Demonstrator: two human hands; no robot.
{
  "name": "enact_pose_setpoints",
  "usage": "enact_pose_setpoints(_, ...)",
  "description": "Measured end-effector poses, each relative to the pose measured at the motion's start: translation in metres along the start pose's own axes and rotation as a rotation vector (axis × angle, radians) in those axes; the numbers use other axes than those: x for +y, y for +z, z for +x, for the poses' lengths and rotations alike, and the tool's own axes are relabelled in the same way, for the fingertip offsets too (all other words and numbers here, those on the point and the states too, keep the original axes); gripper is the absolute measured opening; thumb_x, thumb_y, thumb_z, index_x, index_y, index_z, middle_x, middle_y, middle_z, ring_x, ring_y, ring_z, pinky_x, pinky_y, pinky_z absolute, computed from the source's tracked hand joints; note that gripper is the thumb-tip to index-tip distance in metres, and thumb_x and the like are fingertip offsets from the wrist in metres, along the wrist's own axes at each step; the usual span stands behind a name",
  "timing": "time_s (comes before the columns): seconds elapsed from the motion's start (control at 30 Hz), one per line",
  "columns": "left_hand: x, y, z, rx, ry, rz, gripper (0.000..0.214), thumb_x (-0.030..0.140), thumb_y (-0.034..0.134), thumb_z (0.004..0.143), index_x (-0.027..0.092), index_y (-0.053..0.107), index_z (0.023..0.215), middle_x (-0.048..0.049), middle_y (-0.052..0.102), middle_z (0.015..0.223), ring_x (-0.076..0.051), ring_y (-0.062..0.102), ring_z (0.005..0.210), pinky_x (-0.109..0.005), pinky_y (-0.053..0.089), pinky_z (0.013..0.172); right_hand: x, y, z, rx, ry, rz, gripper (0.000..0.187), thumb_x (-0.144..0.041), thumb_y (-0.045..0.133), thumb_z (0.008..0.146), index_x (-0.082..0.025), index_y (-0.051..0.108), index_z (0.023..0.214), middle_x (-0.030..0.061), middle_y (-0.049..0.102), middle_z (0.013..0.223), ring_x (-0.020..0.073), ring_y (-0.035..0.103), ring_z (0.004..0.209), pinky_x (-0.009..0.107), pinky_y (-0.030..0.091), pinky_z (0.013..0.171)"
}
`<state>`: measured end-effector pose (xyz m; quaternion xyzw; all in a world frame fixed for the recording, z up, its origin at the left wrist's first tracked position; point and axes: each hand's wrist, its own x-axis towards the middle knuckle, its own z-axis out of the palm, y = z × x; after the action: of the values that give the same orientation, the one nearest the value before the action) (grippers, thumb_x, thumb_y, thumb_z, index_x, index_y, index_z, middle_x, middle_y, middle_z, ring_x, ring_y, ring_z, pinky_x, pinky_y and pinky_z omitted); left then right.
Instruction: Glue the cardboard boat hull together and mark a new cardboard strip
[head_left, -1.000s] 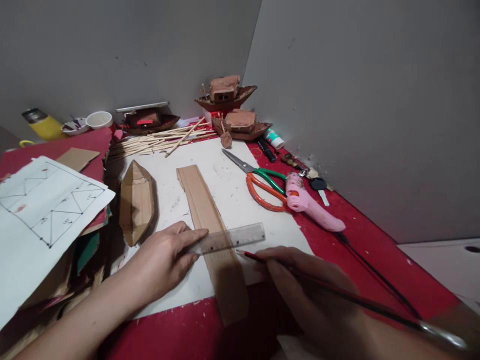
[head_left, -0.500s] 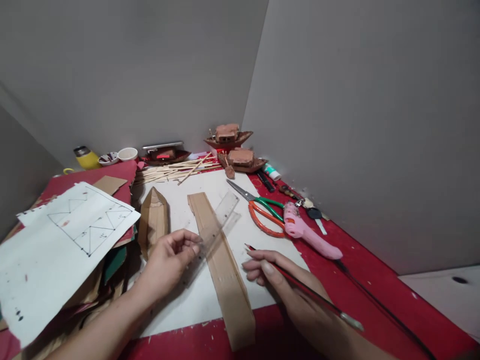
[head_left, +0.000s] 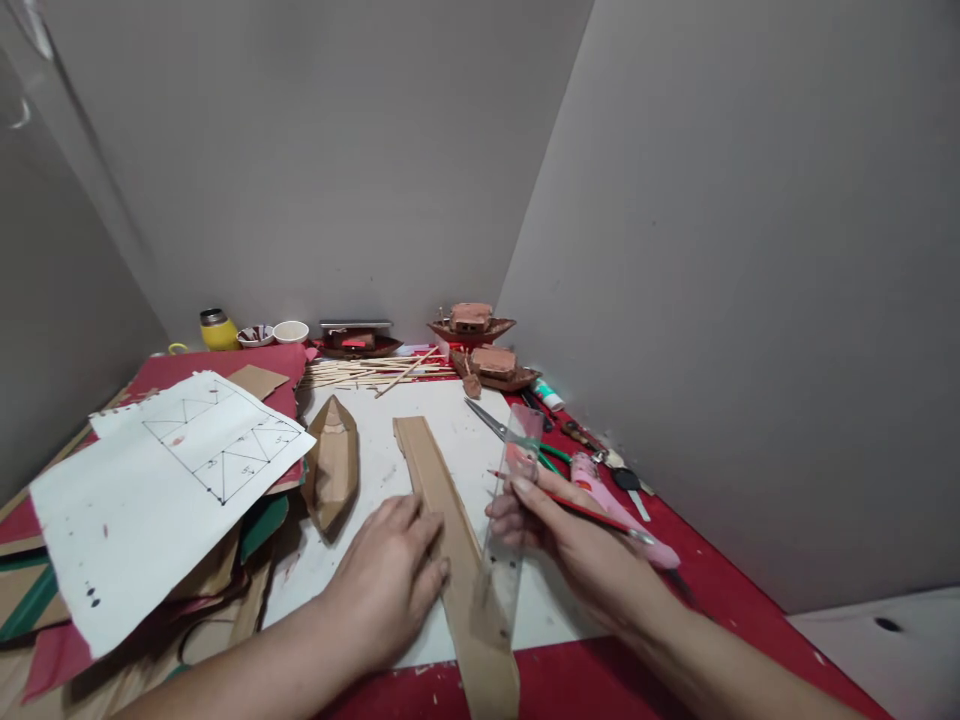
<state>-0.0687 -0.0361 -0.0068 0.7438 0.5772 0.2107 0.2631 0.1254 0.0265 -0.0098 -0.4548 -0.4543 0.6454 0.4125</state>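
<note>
A long brown cardboard strip (head_left: 450,520) lies on the white paper sheet, its near end reaching over the red tabletop. My left hand (head_left: 394,575) rests at its left edge, with bent fingers curled onto the cardboard. On the other side, my right hand (head_left: 551,530) holds a red and black pencil (head_left: 592,512) together with a clear plastic ruler (head_left: 504,590). The ruler stands upright in the view, and its lower end overlaps the strip. Left of the strip sits a small cardboard boat hull (head_left: 334,465).
Scissors (head_left: 486,418) and a pink glue gun (head_left: 600,490) lie partly behind my right hand. Finished model boats (head_left: 471,322) and thin wooden sticks (head_left: 367,372) are at the back. A drawn paper plan (head_left: 180,500) tops stacked cardboard at left.
The ruler has passed from my left hand to my right, which still has the pencil. My left hand has moved right onto the strip. The view has tilted up.
</note>
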Motion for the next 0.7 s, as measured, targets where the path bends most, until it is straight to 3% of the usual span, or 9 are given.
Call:
enact_pose_setpoints(0.1, -0.002, 0.0, -0.001, -0.091, -0.052, 0.267, 0.064, 0.033, 0.053, 0.086, 0.009, 0.041, 0.144, -0.0253, 0.029, 0.153, -0.039, 0.021, 0.143, -0.053, 0.022, 0.114, 0.004, -0.001, 0.016, 0.012, 0.016, -0.054, 0.044, -0.052, 0.073, 0.073, -0.018, 0.062, 0.099, 0.0078, 0.072, 0.083, 0.0192, 0.068, 0.071, 0.03, 0.055, 0.064)
enact_pose_setpoints(0.23, 0.003, 0.003, -0.004, -0.212, -0.048, 0.32, 0.069, 0.04, 0.048, 0.089, 0.006, 0.032, 0.147, -0.0246, 0.022, 0.154, -0.036, 0.014, 0.145, -0.051, 0.015, 0.117, 0.016, -0.001, 0.024, -0.014, -0.065, -0.203, 0.043, -0.056, 0.066, 0.077, -0.018, 0.064, 0.097, 0.0114, 0.071, 0.099, 0.025, 0.067, 0.091, 0.036, 0.056, 0.075)
enact_pose_setpoints(0.43, 0.002, 0.001, -0.005, -0.18, -0.011, 0.308, 0.07, 0.046, 0.051, 0.087, 0.01, 0.039, 0.145, -0.0244, 0.029, 0.152, -0.037, 0.022, 0.143, -0.053, 0.016, 0.117, 0.018, 0.001, 0.027, -0.025, -0.135, -0.338, 0.045, -0.06, 0.057, 0.081, -0.018, 0.064, 0.098, 0.0121, 0.07, 0.102, 0.0274, 0.065, 0.092, 0.038, 0.054, 0.075)
enact_pose_setpoints(0.6, 0.002, 0.007, -0.01, -0.221, 0.125, 0.222, 0.065, 0.048, 0.053, 0.087, 0.021, 0.041, 0.144, -0.0132, 0.041, 0.15, -0.036, 0.028, 0.141, -0.056, 0.017, 0.116, 0.02, -0.004, 0.03, 0.079, -0.297, -0.612, 0.037, -0.054, 0.052, 0.085, -0.019, 0.064, 0.091, 0.0092, 0.068, 0.1, 0.0279, 0.059, 0.101, 0.038, 0.045, 0.091)
enact_pose_setpoints(0.7, 0.005, 0.011, -0.013, -0.23, 0.197, 0.228, 0.063, 0.047, 0.054, 0.086, 0.02, 0.044, 0.142, -0.0125, 0.045, 0.148, -0.037, 0.032, 0.139, -0.058, 0.017, 0.116, 0.021, -0.012, 0.032, -0.056, -0.348, -0.703, 0.033, -0.05, 0.047, 0.09, -0.019, 0.059, 0.086, 0.0053, 0.065, 0.088, 0.0235, 0.059, 0.088, 0.033, 0.046, 0.081)
